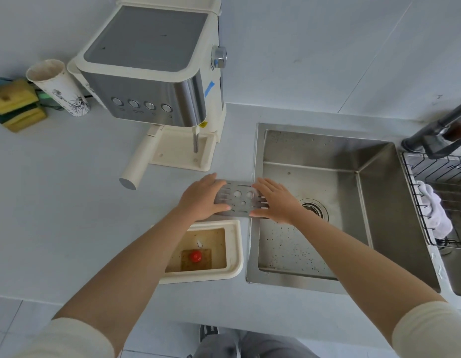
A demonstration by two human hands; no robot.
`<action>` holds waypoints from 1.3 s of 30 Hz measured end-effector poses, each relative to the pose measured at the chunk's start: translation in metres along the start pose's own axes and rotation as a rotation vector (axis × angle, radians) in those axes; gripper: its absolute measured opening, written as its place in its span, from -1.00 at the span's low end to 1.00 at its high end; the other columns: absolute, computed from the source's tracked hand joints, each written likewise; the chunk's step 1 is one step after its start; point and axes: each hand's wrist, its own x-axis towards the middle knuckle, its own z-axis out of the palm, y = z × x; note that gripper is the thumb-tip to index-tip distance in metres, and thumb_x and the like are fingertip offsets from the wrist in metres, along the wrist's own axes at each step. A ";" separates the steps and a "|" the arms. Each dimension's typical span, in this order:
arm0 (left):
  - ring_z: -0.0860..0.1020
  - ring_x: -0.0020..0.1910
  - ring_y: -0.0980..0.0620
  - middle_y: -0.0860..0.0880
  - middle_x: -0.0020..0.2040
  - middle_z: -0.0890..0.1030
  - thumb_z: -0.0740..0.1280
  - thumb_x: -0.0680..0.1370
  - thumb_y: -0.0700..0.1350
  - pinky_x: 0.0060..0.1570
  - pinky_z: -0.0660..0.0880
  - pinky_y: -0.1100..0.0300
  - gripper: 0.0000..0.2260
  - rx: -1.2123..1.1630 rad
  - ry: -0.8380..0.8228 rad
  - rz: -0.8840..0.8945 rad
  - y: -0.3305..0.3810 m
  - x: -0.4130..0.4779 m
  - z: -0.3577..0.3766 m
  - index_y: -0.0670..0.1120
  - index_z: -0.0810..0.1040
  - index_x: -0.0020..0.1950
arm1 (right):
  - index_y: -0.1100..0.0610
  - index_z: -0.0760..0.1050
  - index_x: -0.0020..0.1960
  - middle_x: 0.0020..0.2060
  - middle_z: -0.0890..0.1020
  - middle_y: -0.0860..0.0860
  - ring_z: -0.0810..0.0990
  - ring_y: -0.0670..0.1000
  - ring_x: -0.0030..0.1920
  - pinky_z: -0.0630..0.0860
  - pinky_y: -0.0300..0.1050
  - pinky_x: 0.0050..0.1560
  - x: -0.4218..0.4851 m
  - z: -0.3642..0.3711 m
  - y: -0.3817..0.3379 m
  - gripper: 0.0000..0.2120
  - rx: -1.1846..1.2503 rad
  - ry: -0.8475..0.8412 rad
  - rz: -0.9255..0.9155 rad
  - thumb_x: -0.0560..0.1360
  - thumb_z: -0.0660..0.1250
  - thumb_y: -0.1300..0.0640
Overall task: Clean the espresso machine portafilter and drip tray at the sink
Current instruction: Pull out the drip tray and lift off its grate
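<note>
Cream sleeves (69, 337); brown-stained cream drip tray (235, 244); slotted steel grate (243, 200).

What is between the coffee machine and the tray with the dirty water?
In the head view, a metal grate is between the coffee machine and the tray, held at its ends by the left hand and right hand.

Pale grey worktop (69, 202) with a steel sink (327, 156) set in its right part.
On it stand a cream and steel espresso machine (152, 60), a white patterned tumbler (61, 89) and stacked yellow-green sponges (15, 104) at the left, and a cream plastic drip tray (236, 244) with brown liquid just beside the sink.
</note>
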 end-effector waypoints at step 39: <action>0.37 0.30 -0.04 -0.05 0.38 0.24 0.55 0.28 -0.01 0.11 0.42 0.10 -0.04 -0.414 0.169 -0.177 -0.056 -0.158 0.061 -0.09 0.02 0.49 | 0.13 -0.27 0.51 0.47 0.11 0.04 0.06 0.05 0.47 0.15 0.04 0.44 -0.092 0.085 -0.113 0.15 0.338 0.113 0.200 0.28 0.49 -0.10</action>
